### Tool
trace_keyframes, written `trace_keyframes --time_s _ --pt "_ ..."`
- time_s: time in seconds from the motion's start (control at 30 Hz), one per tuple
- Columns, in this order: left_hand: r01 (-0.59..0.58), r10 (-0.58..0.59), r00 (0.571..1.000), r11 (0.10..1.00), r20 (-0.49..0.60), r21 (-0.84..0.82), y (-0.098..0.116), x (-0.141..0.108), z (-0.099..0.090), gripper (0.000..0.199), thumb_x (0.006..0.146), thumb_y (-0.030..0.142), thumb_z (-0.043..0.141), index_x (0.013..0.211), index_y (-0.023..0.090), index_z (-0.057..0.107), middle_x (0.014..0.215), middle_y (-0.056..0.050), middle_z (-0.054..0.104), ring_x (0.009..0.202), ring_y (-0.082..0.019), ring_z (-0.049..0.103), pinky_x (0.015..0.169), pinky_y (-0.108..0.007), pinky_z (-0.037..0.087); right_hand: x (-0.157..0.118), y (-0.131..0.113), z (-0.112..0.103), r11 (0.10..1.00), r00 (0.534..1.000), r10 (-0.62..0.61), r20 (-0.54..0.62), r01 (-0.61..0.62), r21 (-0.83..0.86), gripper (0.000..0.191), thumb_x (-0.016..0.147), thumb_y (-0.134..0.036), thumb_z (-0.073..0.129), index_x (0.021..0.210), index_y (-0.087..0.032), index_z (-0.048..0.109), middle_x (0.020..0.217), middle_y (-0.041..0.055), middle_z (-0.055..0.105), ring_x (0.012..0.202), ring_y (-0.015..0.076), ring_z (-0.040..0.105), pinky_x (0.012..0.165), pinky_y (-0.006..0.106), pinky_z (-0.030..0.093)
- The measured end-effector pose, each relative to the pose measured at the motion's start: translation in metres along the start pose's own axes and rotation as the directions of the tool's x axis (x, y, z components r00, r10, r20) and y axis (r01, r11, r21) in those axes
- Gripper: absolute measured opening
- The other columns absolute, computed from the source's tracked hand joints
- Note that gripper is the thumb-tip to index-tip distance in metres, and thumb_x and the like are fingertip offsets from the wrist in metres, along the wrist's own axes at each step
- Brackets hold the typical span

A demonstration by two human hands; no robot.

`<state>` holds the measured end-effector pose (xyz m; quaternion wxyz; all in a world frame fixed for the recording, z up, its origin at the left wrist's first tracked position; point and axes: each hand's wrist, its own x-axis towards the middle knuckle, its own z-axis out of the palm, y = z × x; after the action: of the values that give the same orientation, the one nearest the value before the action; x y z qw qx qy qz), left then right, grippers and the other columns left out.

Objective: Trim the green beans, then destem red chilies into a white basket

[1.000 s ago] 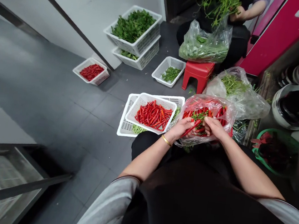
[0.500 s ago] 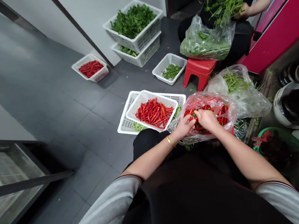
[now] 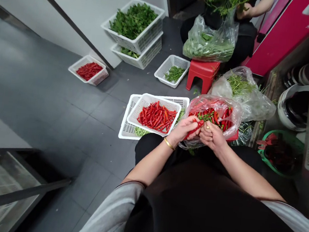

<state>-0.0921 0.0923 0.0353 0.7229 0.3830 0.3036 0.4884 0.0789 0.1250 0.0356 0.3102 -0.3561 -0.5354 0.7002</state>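
**A:** What's laid out on that gray tile floor (image 3: 95, 143)?

**B:** Plenty. Beyond the hands, a co-worker sits behind a red plastic stool (image 3: 202, 75), with a clear bag of greens (image 3: 210, 40) up front and a hand (image 3: 243, 10) in a bunch of stems.

**A:** And the person nearest us?

**B:** Seated, gray sleeves, black over the lap. Both forearms angle inward from the elbows, so the hands meet in front of the body.

**A:** What's around those hands?

**B:** Just ahead of them, a clear plastic bag (image 3: 227, 111) full of red chilies with green stems rests against the lap. Off to the left hand's side, a white plastic basket (image 3: 148, 97) heaped with red chilies sits on a wider white basket (image 3: 122, 131).

**A:** And the hands themselves?

**B:** Close together, knuckles nearly touching. The left hand (image 3: 183, 129), gold bangle (image 3: 168, 143) at its wrist, is curled firmly around a red chili (image 3: 194, 130), with one end poking out past the fingers. The right hand (image 3: 212, 135) is bunched into a pinch beside it, though I can't tell whether anything small is in there.
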Motion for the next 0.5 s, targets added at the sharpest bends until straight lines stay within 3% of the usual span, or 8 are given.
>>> trace_keyframes --time_s 0.07,0.1,0.2,0.27,0.3,0.4,0.5 --pt "-0.058 0.039 0.992 0.987 -0.122 -0.151 0.001 0.002 -0.006 0.046 0.074 0.058 0.072 0.09 0.019 0.052 0.057 0.008 0.045 0.036 -0.003 0.032 0.036 -0.017 0.019 0.008 0.005 -0.015 0.915 0.998 -0.01 -0.06 -0.015 -0.402 0.046 0.098 -0.057 0.034 0.065 -0.025 0.039 0.05 -0.0093 0.036 0.039 0.0099 0.036 0.042 0.021 0.04" --pt "-0.076 0.041 0.983 0.979 -0.18 -0.19 0.002 0.003 -0.01 0.048 0.072 0.058 0.074 0.088 0.019 0.052 0.055 0.009 0.04 0.037 -0.003 0.03 0.036 -0.017 0.018 0.013 0.008 -0.024 0.804 0.997 -0.006 -0.079 -0.043 -0.594 0.043 0.097 -0.052 0.04 0.067 -0.023 0.046 0.055 -0.0064 0.047 0.046 0.0105 0.046 0.047 0.02 0.043" --pt "-0.044 -0.013 0.949 0.984 -0.314 -0.174 0.003 0.005 -0.017 0.046 0.069 0.055 0.079 0.077 0.017 0.052 0.048 0.011 0.025 0.036 -0.002 0.025 0.036 -0.016 0.016 0.027 0.021 -0.036 0.28 0.994 0.094 -0.048 -0.073 -0.957 0.024 0.09 -0.036 0.059 0.097 -0.014 0.064 0.096 0.0106 0.069 0.079 0.0177 0.066 0.066 0.023 0.049" --pt "0.019 -0.059 0.926 0.994 -0.374 -0.11 0.002 0.007 -0.019 0.044 0.071 0.051 0.078 0.071 0.016 0.053 0.046 0.011 0.028 0.036 -0.003 0.029 0.036 -0.016 0.02 0.034 0.033 -0.028 -0.052 0.97 0.241 0.014 0.028 -0.998 0.03 0.091 -0.03 0.057 0.116 -0.014 0.061 0.112 0.0189 0.067 0.094 0.0253 0.068 0.076 0.031 0.05" --pt "0.05 -0.075 0.916 0.996 -0.393 -0.074 0.0 0.007 -0.019 0.043 0.071 0.05 0.078 0.069 0.015 0.054 0.046 0.009 0.033 0.037 -0.003 0.032 0.037 -0.017 0.022 0.038 0.039 -0.022 -0.149 0.949 0.313 0.037 0.088 -0.985 0.031 0.092 -0.027 0.055 0.118 -0.013 0.061 0.113 0.0204 0.067 0.098 0.0275 0.068 0.078 0.033 0.05" --pt "0.158 -0.147 0.905 0.987 -0.399 -0.007 -0.004 0.008 -0.021 0.038 0.071 0.045 0.079 0.07 0.012 0.059 0.049 0.005 0.044 0.038 -0.004 0.038 0.036 -0.018 0.022 0.049 0.045 -0.012 -0.167 0.927 0.371 0.058 0.128 -0.978 0.025 0.092 -0.021 0.051 0.111 -0.009 0.064 0.103 0.0207 0.071 0.097 0.028 0.069 0.078 0.033 0.05" --pt "0.313 -0.296 0.867 0.949 -0.401 -0.024 -0.011 0.01 -0.025 0.033 0.074 0.039 0.077 0.069 0.01 0.061 0.047 0.005 0.044 0.036 -0.002 0.032 0.036 -0.018 0.017 0.053 0.027 -0.026 -0.111 0.973 0.232 0.013 0.039 -0.993 0.025 0.093 -0.029 0.052 0.108 -0.012 0.063 0.102 0.0171 0.072 0.092 0.0263 0.068 0.075 0.031 0.049"
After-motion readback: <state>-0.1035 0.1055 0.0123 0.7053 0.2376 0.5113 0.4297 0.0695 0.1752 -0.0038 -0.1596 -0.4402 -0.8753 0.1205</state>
